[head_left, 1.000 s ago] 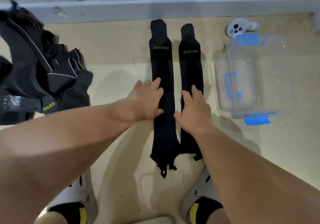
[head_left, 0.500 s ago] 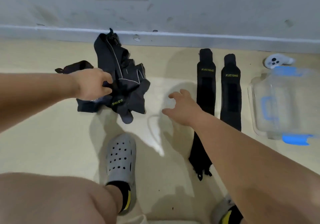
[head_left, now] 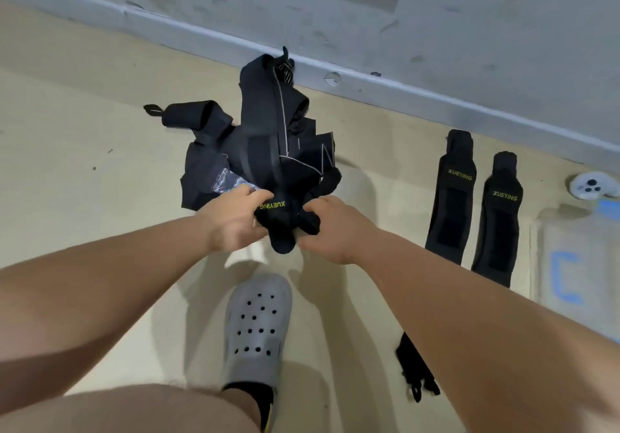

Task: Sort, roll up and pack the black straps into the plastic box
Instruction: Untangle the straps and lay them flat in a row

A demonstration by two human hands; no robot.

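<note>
Pinching one strap (head_left: 284, 228), my left grip (head_left: 235, 223) and right grip (head_left: 330, 233) were both curled on its end, likely to tug it free of the pile (head_left: 265, 137) just beyond them; the box (head_left: 577, 231) sat well right.

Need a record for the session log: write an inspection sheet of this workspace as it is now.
Surface: beige floor, a few dark specks.
Job's things: pile of black straps near the wall; strap end at its near edge, printed XUEYING; two flat straps side by side to the right; plastic box at the right edge, blurred, contents unclear.
Clutter: white controller beyond the box; grey clog on a foot.
Hands: left hand and right hand both grip the strap end.
Cables: nothing seen.
Surroundings: grey wall with baseboard.
</note>
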